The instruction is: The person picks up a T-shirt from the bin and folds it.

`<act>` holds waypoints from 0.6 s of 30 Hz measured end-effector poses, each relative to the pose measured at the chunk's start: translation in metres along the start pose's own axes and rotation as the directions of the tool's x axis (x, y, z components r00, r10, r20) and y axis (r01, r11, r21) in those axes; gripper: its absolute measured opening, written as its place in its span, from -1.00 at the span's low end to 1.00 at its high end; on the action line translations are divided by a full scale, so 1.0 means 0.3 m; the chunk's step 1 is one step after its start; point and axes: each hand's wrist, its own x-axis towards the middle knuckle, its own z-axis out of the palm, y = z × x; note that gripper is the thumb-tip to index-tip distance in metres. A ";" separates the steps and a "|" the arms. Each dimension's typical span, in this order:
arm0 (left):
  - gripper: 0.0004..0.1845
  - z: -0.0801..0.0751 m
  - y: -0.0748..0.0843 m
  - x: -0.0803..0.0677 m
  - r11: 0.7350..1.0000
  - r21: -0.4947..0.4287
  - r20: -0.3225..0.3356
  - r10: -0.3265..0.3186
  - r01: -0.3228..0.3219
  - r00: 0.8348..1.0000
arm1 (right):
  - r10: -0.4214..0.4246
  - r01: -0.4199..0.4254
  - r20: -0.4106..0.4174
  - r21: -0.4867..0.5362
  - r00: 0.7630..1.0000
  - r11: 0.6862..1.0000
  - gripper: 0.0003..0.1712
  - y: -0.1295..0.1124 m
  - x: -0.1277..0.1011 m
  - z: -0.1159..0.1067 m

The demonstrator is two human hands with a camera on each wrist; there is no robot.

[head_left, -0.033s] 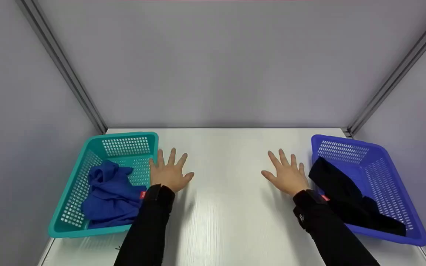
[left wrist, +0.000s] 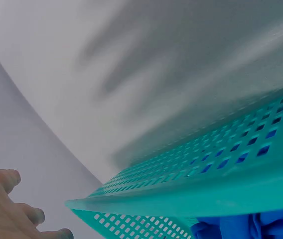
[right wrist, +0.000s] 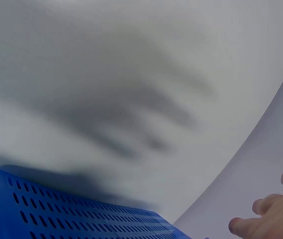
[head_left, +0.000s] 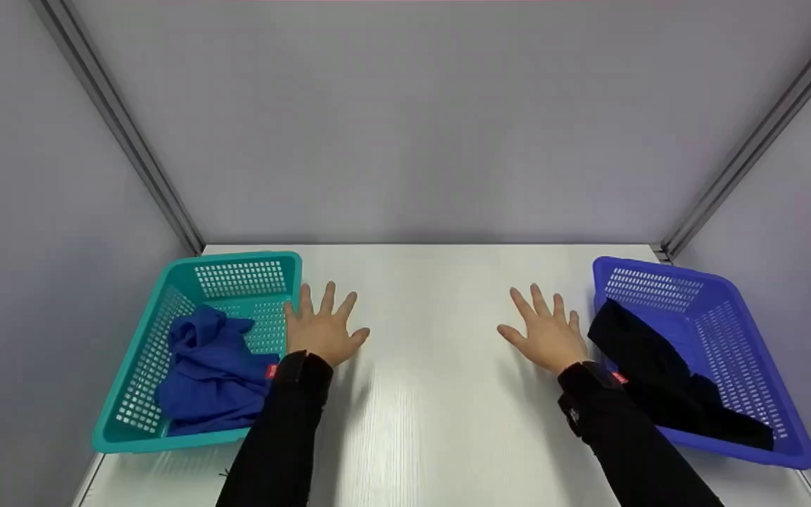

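Observation:
My left hand (head_left: pixel 322 332) hovers over the table with fingers spread, holding nothing; it overlaps the right rim of a teal basket (head_left: pixel 247 256) in the head view. Inside that basket lies a crumpled blue cloth (head_left: pixel 215 380) with a small red tag. On the other side, my right hand (head_left: pixel 550 338) is likewise spread and bare, just left of a blue-purple basket (head_left: pixel 754 331). A black cloth (head_left: pixel 648 359), also red-tagged, lies bunched in it, partly hidden by my right sleeve. Finger shadows fall on the tabletop in both wrist views.
The white table (head_left: pixel 434 366) runs between the two baskets. A grey panel (head_left: pixel 419 127) rises behind it, and side panels with metal corner posts (head_left: pixel 131 134) stand at left and right, close to the baskets' outer sides.

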 end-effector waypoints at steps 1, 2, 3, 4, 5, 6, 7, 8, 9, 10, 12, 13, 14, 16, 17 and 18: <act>-0.28 -0.009 -0.006 -0.001 1.000 -0.002 0.003 -0.005 0.005 1.000 | -0.003 0.003 -0.001 0.002 1.000 1.000 -0.15 -0.002 0.000 0.001; -0.29 -0.016 -0.014 -0.003 1.000 -0.010 0.003 -0.009 0.009 1.000 | -0.004 0.004 -0.003 0.004 1.000 1.000 -0.15 -0.004 -0.001 0.002; -0.30 -0.022 -0.024 -0.005 1.000 -0.020 0.003 -0.014 0.014 1.000 | -0.006 0.006 -0.003 0.005 1.000 1.000 -0.15 -0.006 -0.002 0.003; -0.31 -0.035 -0.040 -0.008 0.999 -0.034 0.005 -0.022 0.022 1.000 | -0.011 0.011 -0.004 0.008 1.000 1.000 -0.15 -0.012 -0.004 0.004; -0.32 -0.047 -0.060 -0.012 0.998 -0.053 0.005 -0.035 0.035 0.999 | -0.015 0.016 -0.005 0.012 1.000 1.000 -0.15 -0.018 -0.006 0.006; -0.34 -0.054 -0.084 -0.017 0.996 -0.070 -0.001 -0.047 0.047 0.999 | -0.024 0.024 -0.004 0.015 1.000 1.000 -0.15 -0.023 -0.006 0.010; -0.37 -0.059 -0.110 -0.024 0.994 -0.093 -0.005 -0.066 0.065 0.998 | -0.031 0.031 0.000 0.015 1.000 0.999 -0.15 -0.030 -0.006 0.015; -0.39 -0.060 -0.137 -0.033 0.990 -0.118 -0.006 -0.084 0.083 0.996 | -0.040 0.039 0.004 0.020 0.999 0.999 -0.15 -0.039 -0.007 0.020; -0.42 -0.058 -0.165 -0.043 0.985 -0.135 -0.001 -0.104 0.103 0.995 | -0.051 0.051 0.008 0.025 0.999 0.998 -0.15 -0.049 -0.008 0.025; -0.44 -0.055 -0.192 -0.056 0.980 -0.155 0.012 -0.127 0.128 0.992 | -0.066 0.066 0.011 0.030 0.998 0.997 -0.15 -0.062 -0.009 0.032; -0.45 -0.046 -0.242 -0.084 0.965 -0.189 0.069 -0.173 0.183 0.983 | -0.099 0.098 0.015 0.037 0.995 0.994 -0.15 -0.092 -0.011 0.048; -0.45 -0.043 -0.263 -0.101 0.956 -0.201 0.113 -0.193 0.213 0.975 | -0.115 0.115 0.015 0.044 0.993 0.992 -0.15 -0.111 -0.014 0.055; -0.43 -0.039 -0.280 -0.117 0.947 -0.210 0.165 -0.209 0.241 0.964 | -0.133 0.132 0.014 0.049 0.991 0.990 -0.15 -0.131 -0.016 0.063; -0.36 -0.034 -0.306 -0.147 0.927 -0.228 0.285 -0.230 0.299 0.931 | -0.174 0.173 0.009 0.056 0.985 0.983 -0.15 -0.175 -0.021 0.080; -0.32 -0.032 -0.313 -0.161 0.917 -0.233 0.345 -0.234 0.325 0.909 | -0.194 0.193 0.008 0.057 0.981 0.980 -0.15 -0.198 -0.025 0.088; -0.27 -0.029 -0.319 -0.174 0.908 -0.234 0.405 -0.234 0.347 0.884 | -0.216 0.215 0.006 0.061 0.976 0.975 -0.15 -0.221 -0.028 0.094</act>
